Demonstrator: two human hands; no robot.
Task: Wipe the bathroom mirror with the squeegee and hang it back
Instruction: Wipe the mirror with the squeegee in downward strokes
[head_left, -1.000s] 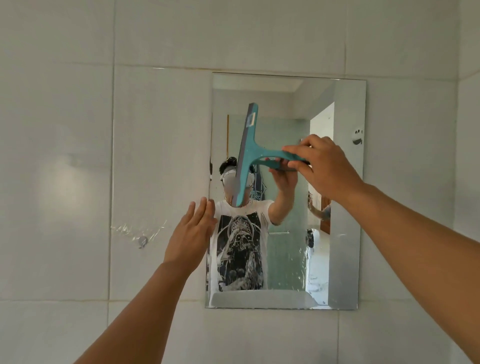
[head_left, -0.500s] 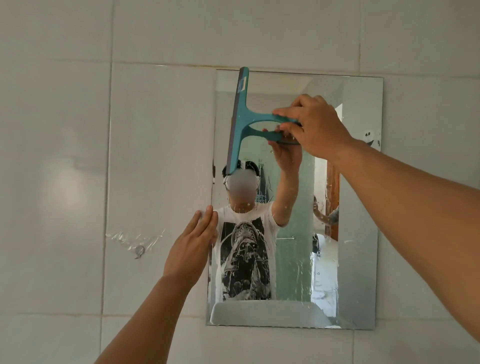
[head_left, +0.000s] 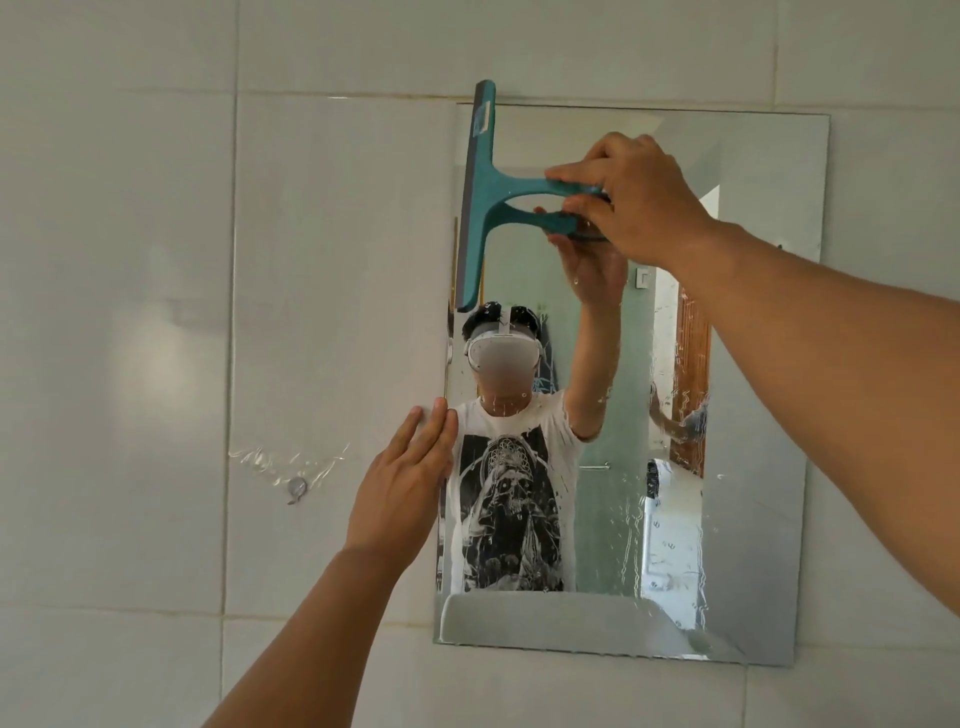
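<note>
On the white tiled wall (head_left: 130, 312) at the left, a small hook (head_left: 296, 488) sits under a patch of clear tape, well apart from the squeegee. The left hand (head_left: 402, 483) lies flat and open against the mirror's left edge, fingers straight and together, holding nothing, much as it did a moment ago. The teal squeegee (head_left: 480, 197) has climbed since the earlier frames: its blade now stands upright along the upper left edge of the mirror (head_left: 753, 364), its top end poking just past the glass. The right hand (head_left: 634, 197) is closed around the looped handle, fingers wrapped over it. Water streaks and droplets cover the mirror's right and lower parts.
</note>
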